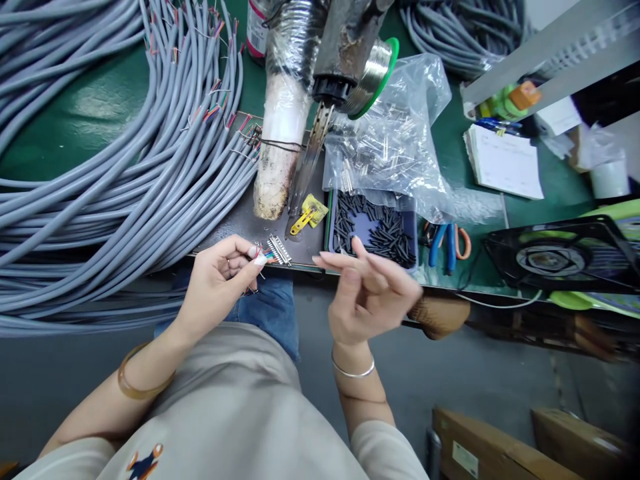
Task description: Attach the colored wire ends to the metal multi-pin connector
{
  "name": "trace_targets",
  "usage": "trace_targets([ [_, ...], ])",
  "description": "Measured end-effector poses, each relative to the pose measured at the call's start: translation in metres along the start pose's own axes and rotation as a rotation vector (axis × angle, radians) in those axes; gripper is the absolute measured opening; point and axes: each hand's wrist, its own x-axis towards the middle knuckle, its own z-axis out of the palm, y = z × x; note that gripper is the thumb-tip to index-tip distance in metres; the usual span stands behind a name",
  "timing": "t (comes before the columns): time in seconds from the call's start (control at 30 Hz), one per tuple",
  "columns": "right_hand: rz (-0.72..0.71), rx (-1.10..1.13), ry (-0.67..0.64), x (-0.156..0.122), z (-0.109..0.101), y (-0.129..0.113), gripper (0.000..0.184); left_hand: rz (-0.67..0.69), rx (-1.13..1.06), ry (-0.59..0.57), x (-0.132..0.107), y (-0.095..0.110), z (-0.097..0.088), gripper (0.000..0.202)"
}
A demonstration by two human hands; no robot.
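Between the thumb and fingers of my left hand (227, 280) are thin coloured wires (267, 256) joined to a small multi-pin connector (280, 250). That connector sits by the bench's front edge. My right hand (373, 290) is just in front of a purple tray (413, 233) of short black sleeves (390, 237); its fingers are stretched toward the left, and I see nothing held in them. A soldering iron (313, 147) points down above the connector, beside a yellow clip-like piece (304, 219) on the bench.
Bundles of grey cable (165, 167) cover the left side. Behind the tray lies a clear bag (390, 133) of metal parts, near a solder spool (373, 77). Pliers (443, 247), a paper pad (505, 163) and a black fan (555, 259) are at right.
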Motion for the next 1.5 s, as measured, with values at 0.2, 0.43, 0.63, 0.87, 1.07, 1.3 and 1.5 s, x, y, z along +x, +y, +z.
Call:
trace_targets([
  [0.2, -0.086, -0.069, -0.346, -0.005, 0.008, -0.004, 0.018, 0.008, -0.061, 0.013, 0.004, -0.003, 0.002, 0.015],
  [0.43, 0.071, 0.015, -0.277, -0.003, 0.023, -0.004, 0.016, 0.157, 0.040, 0.096, 0.008, 0.001, 0.011, 0.011],
  [0.63, 0.059, 0.020, -0.237, 0.006, 0.025, -0.003, 0.016, 0.226, 0.110, 0.101, 0.011, 0.006, 0.014, 0.009],
  [0.87, 0.067, 0.042, -0.238, 0.007, 0.024, 0.001, 0.016, 0.280, 0.174, 0.076, 0.011, 0.006, 0.014, 0.011],
  [1.07, 0.048, 0.023, -0.241, 0.011, 0.023, -0.002, 0.018, 0.284, 0.191, 0.074, 0.010, 0.011, 0.013, 0.011],
  [1.3, 0.018, -0.001, -0.233, 0.012, 0.023, -0.005, 0.021, 0.265, 0.194, 0.062, 0.012, 0.011, 0.012, 0.009],
  [1.5, 0.041, -0.015, -0.290, 0.012, 0.021, -0.003, 0.019, 0.234, 0.204, 0.048, 0.013, 0.010, 0.013, 0.010],
])
